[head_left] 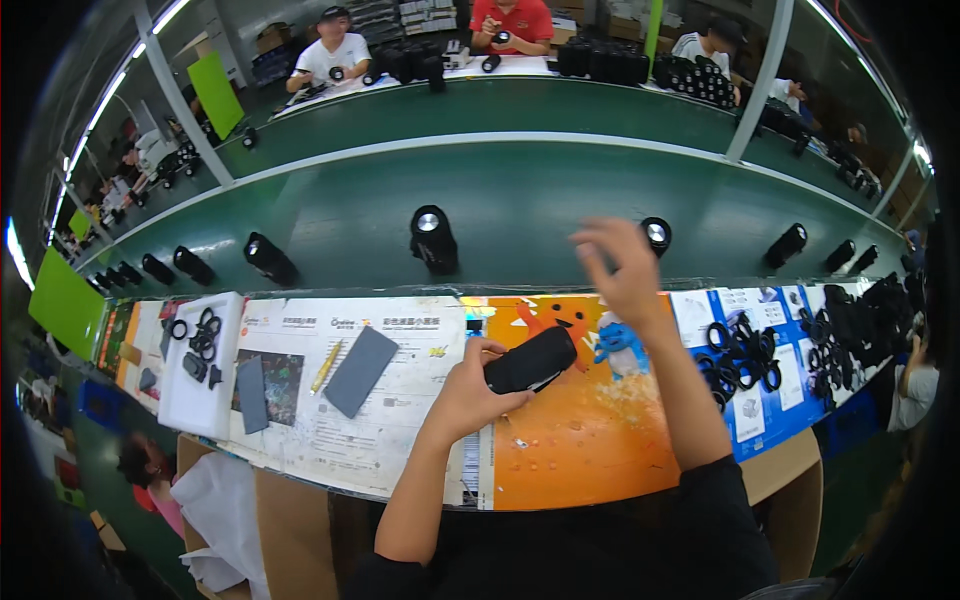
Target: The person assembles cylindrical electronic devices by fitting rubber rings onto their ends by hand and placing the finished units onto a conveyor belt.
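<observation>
the left hand's fingers [512, 401] are curled round a matte black rounded cylinder [534, 360], seemingly mid-work, the right hand's fingers [608, 238] spread and apparently empty just beyond, and farther off silver-ended black cylinders [434, 242] dot the green belt [345, 225], finished or waiting, unclear which.

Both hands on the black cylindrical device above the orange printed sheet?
No, only the left hand holds the black cylindrical device; the right hand is open and clear of it.
</observation>
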`<state>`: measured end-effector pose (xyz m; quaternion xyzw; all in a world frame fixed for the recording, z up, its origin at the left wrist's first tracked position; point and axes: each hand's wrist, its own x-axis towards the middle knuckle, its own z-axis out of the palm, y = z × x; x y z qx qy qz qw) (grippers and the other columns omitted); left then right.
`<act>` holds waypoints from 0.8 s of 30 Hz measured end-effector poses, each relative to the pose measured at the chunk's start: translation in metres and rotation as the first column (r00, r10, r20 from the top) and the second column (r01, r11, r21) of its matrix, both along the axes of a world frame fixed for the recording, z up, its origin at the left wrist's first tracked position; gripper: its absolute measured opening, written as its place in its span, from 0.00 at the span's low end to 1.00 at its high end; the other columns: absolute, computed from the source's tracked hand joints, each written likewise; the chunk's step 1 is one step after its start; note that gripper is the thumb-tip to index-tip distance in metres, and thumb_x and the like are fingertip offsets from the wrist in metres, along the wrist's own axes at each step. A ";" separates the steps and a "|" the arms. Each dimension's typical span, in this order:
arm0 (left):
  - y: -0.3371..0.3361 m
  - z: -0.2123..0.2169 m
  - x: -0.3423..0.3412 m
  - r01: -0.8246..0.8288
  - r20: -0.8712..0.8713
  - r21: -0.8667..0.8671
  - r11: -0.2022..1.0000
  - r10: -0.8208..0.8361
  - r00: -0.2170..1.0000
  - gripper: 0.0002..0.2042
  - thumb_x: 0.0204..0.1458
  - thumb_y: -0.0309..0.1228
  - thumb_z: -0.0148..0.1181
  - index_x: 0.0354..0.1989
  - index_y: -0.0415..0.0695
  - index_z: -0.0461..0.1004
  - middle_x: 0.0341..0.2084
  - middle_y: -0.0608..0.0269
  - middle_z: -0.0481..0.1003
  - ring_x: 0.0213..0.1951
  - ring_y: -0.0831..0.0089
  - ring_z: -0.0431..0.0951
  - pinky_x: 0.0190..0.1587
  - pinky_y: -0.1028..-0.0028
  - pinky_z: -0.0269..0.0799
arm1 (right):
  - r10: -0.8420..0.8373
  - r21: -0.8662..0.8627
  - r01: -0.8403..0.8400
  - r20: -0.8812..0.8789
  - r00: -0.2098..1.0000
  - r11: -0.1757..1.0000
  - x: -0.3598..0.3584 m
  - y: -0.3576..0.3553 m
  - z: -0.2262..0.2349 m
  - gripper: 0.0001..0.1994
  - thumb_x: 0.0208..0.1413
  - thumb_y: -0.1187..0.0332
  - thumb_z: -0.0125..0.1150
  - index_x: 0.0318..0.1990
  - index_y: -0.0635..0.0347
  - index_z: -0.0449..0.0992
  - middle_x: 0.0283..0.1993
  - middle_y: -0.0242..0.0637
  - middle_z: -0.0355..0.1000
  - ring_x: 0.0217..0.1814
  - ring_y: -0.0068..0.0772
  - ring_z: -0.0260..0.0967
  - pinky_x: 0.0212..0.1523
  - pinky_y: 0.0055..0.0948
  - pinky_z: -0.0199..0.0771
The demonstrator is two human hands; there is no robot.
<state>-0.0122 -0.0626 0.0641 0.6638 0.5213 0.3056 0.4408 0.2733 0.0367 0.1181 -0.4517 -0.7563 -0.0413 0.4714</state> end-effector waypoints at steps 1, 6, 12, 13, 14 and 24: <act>0.002 0.002 -0.007 -0.002 -0.014 0.005 1.000 0.002 1.000 0.42 0.43 0.41 0.88 0.63 0.41 0.65 0.47 0.44 0.84 0.53 0.53 0.87 0.59 0.63 0.80 | -0.194 0.027 0.192 0.110 0.975 0.981 0.027 0.005 -0.001 0.12 0.66 0.67 0.69 0.55 0.51 0.87 0.66 0.49 0.76 0.69 0.57 0.72 0.69 0.53 0.71; 0.035 0.032 -0.059 -0.278 -0.076 0.527 0.803 0.371 0.926 0.33 0.40 0.36 0.90 0.52 0.39 0.76 0.48 0.51 0.82 0.48 0.58 0.83 0.54 0.63 0.79 | -0.556 -0.138 0.643 0.388 0.735 0.753 0.110 0.014 -0.022 0.23 0.72 0.50 0.65 0.70 0.43 0.79 0.75 0.53 0.68 0.74 0.59 0.68 0.74 0.56 0.63; 0.148 0.054 -0.117 -0.449 -0.159 0.568 0.690 0.627 0.763 0.35 0.40 0.32 0.88 0.58 0.41 0.76 0.54 0.47 0.79 0.57 0.46 0.80 0.61 0.57 0.76 | -0.503 -0.348 0.533 0.180 0.845 0.771 0.116 0.012 -0.041 0.29 0.69 0.50 0.70 0.74 0.42 0.73 0.74 0.56 0.67 0.73 0.62 0.70 0.71 0.54 0.72; 0.164 0.052 -0.122 -0.437 -0.163 0.573 0.694 0.619 0.768 0.35 0.40 0.32 0.88 0.58 0.41 0.76 0.54 0.47 0.79 0.57 0.46 0.80 0.61 0.57 0.76 | -0.510 -0.346 0.525 0.143 0.848 0.777 0.116 0.012 -0.043 0.29 0.68 0.54 0.73 0.74 0.42 0.73 0.74 0.55 0.67 0.73 0.63 0.70 0.71 0.53 0.73; 0.179 0.050 -0.123 -0.349 -0.251 0.613 0.708 0.594 0.764 0.36 0.41 0.31 0.87 0.61 0.41 0.76 0.57 0.47 0.78 0.59 0.45 0.79 0.64 0.56 0.75 | -0.519 -0.345 0.522 0.108 0.848 0.780 0.117 0.011 -0.045 0.30 0.66 0.57 0.75 0.73 0.43 0.72 0.74 0.55 0.66 0.73 0.63 0.70 0.72 0.52 0.74; 0.201 0.019 -0.110 -0.132 -0.401 0.746 0.652 0.599 0.693 0.37 0.52 0.28 0.79 0.72 0.44 0.71 0.67 0.46 0.73 0.66 0.45 0.76 0.69 0.54 0.72 | -0.283 -0.085 0.272 -0.175 0.943 0.959 0.079 -0.046 -0.014 0.37 0.54 0.64 0.84 0.70 0.57 0.73 0.65 0.50 0.74 0.68 0.54 0.73 0.68 0.44 0.74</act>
